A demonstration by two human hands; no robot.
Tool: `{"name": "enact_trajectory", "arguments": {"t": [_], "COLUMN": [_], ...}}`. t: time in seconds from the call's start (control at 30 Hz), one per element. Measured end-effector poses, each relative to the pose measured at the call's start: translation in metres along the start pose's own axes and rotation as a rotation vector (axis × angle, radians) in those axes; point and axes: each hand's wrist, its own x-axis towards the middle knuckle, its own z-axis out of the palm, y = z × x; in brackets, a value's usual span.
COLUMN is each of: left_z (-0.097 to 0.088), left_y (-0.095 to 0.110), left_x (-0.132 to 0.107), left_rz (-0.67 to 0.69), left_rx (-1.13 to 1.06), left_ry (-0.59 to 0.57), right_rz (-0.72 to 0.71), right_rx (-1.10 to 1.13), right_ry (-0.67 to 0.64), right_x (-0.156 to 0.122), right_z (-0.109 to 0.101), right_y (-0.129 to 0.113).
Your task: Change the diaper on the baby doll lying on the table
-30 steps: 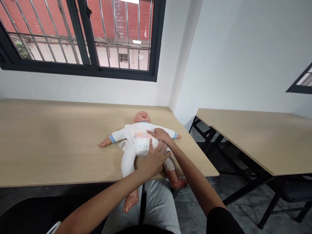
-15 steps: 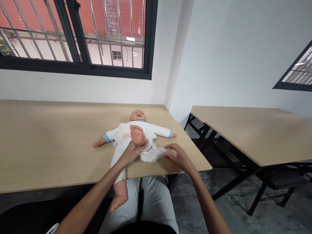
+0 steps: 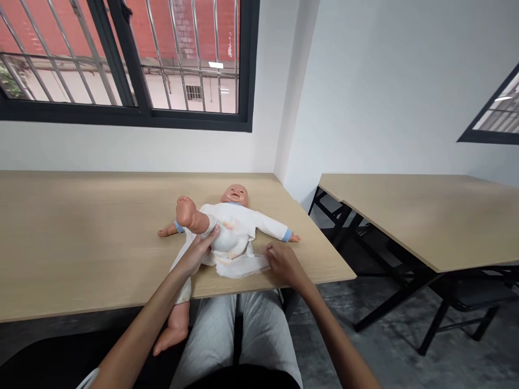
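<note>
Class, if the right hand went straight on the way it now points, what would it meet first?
Beyond the white flap it grips, the right hand would probably meet the baby doll's white top first, though depth is unclear.

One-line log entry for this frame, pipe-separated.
doll: face-up on table | left hand: holding raised leg | right hand: closed on end of white material | other leg: past table edge

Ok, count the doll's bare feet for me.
2: one foot raised beyond the left hand, the other foot hanging past the near edge of the table. Neither is hidden.
</note>
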Motion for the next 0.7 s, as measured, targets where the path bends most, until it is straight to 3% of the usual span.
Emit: {"name": "enact_trajectory", "arguments": {"t": [0.2,0.3,0.4,0.53,0.7], "left_z": [0.001,-0.001,-0.002,-0.001,0.001], "left_y": [-0.002,-0.004,-0.005,-0.006,-0.004], "left_x": [-0.002,-0.001,-0.001,-0.004,-0.004], "left_rz": [-0.032,-0.021,-0.010,0.008,0.015], "left_rx": [0.103,0.107,0.108,0.163,0.188], "left_ry": [0.006,0.005,-0.010,-0.029,-0.029], "right_rz": [-0.183,-0.151,-0.063,0.030,0.028], "right_rx": [0.064,0.112,0.239,0.347,0.279], "right_ry": [-0.151,-0.113,0.013,0.163,0.107], "right_x": [-0.007,-0.011,-0.005,0.026,0.073], "right_z": [0.003,0.006,0.000,-0.010,0.000], "right_y": [-0.007,-0.004,-0.002,-0.004,0.000]}}
